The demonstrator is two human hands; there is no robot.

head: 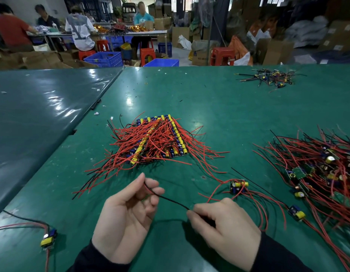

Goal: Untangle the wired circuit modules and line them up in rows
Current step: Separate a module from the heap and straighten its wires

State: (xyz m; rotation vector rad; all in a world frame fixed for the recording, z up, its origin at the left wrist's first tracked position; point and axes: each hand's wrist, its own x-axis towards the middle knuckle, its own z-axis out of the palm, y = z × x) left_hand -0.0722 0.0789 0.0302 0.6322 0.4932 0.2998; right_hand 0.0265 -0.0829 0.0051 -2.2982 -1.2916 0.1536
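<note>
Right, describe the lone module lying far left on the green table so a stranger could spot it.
Start at the green table and go to its near left corner, left of the left hand. There lies one lone module, yellow and blue, with red and black wires trailing leftward, apart from every pile.

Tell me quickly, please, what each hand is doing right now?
Left hand: closed, pinching one end of the black wire together with a red wire.
Right hand: closed, its grip pinching the other end of that black wire.

green table (pixel 219 107) | aligned modules (pixel 156 140) | tangled pile (pixel 323 169) | loose module (pixel 49 237)
</note>
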